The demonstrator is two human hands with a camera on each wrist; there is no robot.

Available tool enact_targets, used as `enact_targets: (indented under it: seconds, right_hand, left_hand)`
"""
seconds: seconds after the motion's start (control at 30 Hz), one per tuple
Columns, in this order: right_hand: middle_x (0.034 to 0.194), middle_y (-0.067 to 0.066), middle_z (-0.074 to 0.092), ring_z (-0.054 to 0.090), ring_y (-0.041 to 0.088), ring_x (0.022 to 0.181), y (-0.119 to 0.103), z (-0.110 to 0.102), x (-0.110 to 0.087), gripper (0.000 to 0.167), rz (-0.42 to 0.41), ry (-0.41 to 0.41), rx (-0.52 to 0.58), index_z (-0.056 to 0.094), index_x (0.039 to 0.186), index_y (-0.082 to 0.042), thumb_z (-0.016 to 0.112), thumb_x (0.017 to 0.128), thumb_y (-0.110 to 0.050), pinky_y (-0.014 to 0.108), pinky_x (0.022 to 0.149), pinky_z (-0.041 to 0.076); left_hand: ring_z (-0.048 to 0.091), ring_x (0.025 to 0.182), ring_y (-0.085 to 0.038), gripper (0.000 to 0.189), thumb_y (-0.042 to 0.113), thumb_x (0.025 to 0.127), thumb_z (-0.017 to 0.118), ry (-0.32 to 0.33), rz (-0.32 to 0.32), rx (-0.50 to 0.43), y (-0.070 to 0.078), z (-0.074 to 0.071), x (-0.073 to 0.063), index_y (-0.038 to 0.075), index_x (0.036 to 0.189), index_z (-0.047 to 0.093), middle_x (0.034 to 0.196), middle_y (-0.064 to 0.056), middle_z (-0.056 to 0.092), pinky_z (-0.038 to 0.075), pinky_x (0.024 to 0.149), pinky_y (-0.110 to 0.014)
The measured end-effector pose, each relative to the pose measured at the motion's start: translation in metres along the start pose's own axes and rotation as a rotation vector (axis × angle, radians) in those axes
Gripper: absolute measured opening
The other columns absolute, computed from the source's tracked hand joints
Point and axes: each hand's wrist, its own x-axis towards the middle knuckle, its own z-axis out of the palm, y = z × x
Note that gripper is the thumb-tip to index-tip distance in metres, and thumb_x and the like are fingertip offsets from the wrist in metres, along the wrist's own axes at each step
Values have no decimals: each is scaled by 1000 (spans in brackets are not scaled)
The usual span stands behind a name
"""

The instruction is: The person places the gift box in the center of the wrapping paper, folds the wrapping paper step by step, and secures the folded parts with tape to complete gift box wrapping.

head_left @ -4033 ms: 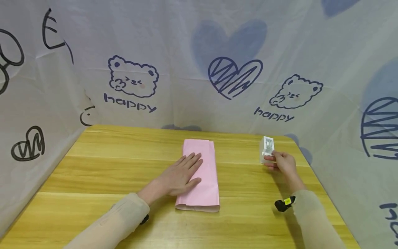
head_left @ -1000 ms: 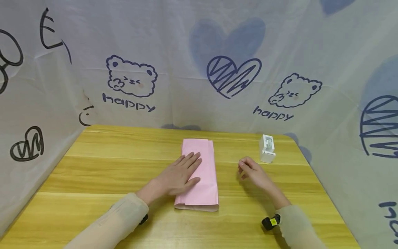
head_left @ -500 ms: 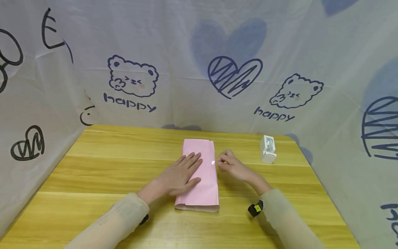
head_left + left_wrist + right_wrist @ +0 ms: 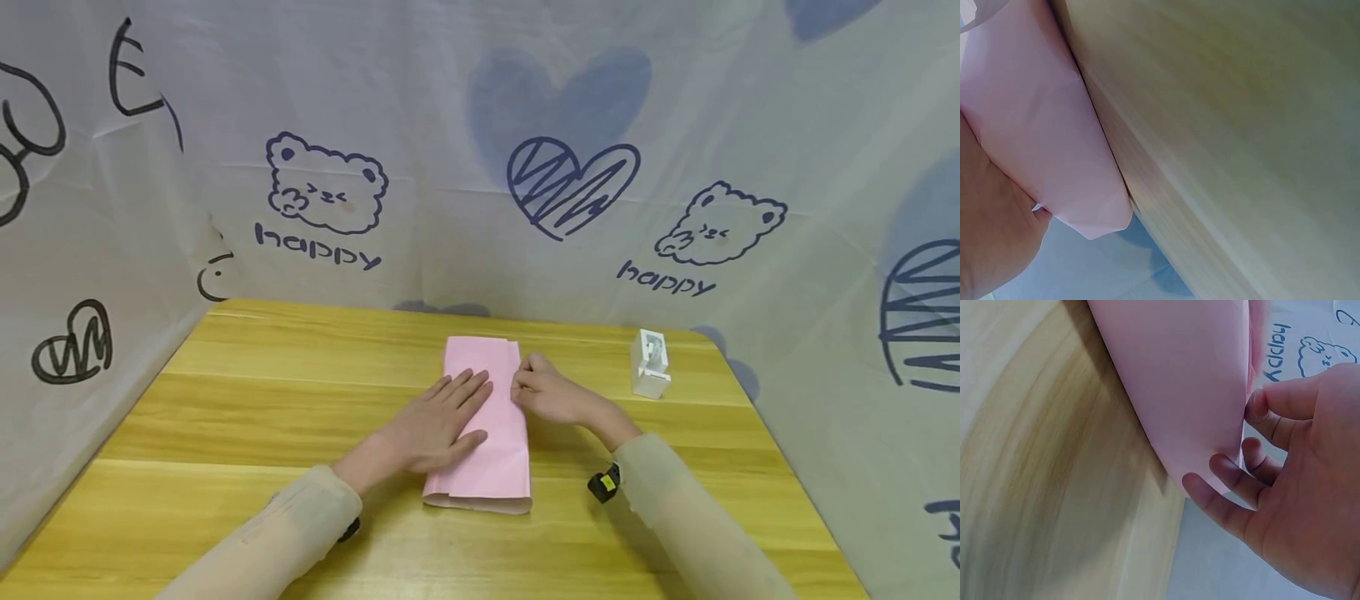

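Note:
Folded pink paper (image 4: 491, 450) lies upright to me on the table, its near end a loose, open tube. Flat on its left side rests my left hand (image 4: 438, 421), fingers straight and spread, holding it down. My right hand (image 4: 551, 396) is at the paper's right edge, thumb and forefinger pinched together on a small piece of clear tape, which the fingers now hide. In the right wrist view the other fingertips (image 4: 1197, 484) touch the pink side. A small white tape dispenser (image 4: 641, 371) stands at the back right.
The yellow wood-grain table (image 4: 262, 392) runs back to a white cloth (image 4: 450, 250) printed with bears and hearts, which also hangs at both sides. A black wrist camera (image 4: 603, 483) sits at the right sleeve.
My right hand has left the tape dispenser and come left to the paper's right edge; a shiny bit showed at its fingertips half a second ago. My left hand has stayed put.

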Motion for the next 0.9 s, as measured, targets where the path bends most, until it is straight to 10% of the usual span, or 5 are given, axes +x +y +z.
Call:
enact_targets:
  seconds: [0.53,0.9]
  right_hand:
    - [103,6,49,50,20,92,-1,-3,0,18,85,-17,-33,67,91,-11,57,105,-17,35,79,46]
    - [97,11,75,68,30,89,16,-3,-8,21,178,30,352,79,106,-4,65,103,-20,51,86,60]
  left_hand:
    - [16,159,-36,61,48,111,32,21,33,10,2,-3,0,21,166,29,173,-15,13,16,128,-52]
    - [15,159,-34,62,49,111,30,30,28,4,-2,2,-1,23,167,26,174,-13,11,15,129,-51]
